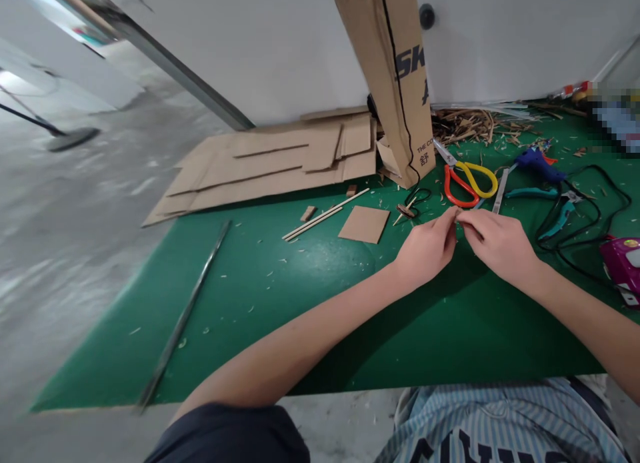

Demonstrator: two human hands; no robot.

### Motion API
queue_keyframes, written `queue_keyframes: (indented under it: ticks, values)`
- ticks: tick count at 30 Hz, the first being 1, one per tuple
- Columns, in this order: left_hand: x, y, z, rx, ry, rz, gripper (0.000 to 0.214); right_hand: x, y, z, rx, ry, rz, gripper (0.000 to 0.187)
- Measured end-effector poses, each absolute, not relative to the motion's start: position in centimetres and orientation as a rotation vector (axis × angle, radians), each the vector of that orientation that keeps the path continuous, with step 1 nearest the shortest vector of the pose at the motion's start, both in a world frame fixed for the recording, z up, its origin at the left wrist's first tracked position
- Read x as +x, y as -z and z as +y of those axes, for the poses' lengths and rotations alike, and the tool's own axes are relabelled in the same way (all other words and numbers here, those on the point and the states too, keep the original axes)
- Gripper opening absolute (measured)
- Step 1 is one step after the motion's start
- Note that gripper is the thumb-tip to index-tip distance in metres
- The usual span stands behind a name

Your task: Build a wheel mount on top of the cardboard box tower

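Observation:
My left hand (427, 248) and my right hand (500, 244) meet above the green table (320, 343), their fingertips pinched together. Whatever lies between the fingers is too small and too covered to make out. Just beyond them are scissors (467, 183) with one red and one yellow handle, and a thin metal strip (501, 191). Left of my left hand, a small brown piece with pale sticks through it (407, 211) rests on the table. A square of cardboard (365, 224) lies flat further left, beside some thin wooden sticks (320, 221).
Cardboard sheets (280, 153) are stacked at the back left, near a tall cardboard piece (400, 83). Brown scraps (470, 124) heap behind. A blue glue gun (540, 164), teal-handled pliers (560, 219), a looping black cord and a purple box (624, 266) occupy the right. A dark strip (187, 309) lies left.

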State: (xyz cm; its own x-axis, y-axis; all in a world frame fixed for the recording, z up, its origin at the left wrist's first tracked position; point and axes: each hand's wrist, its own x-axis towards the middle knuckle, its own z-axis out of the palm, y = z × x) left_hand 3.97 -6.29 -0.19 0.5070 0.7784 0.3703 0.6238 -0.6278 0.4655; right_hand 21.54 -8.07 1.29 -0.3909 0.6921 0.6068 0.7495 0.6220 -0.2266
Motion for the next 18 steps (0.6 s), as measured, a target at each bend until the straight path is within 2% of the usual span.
queue_keyframes:
  ticks: [8,18]
  values:
    - [4.3,0.8,-6.6,2.716,-0.837,1.225,0.043,20.7,-1.9,-8.1,-1.295,-0.705,-1.542,0.006]
    - [4.3,1.2,-6.7,2.843,-0.803,1.21,0.045,20.2,-3.0,-7.7,-1.315,-1.387,-0.855,0.032]
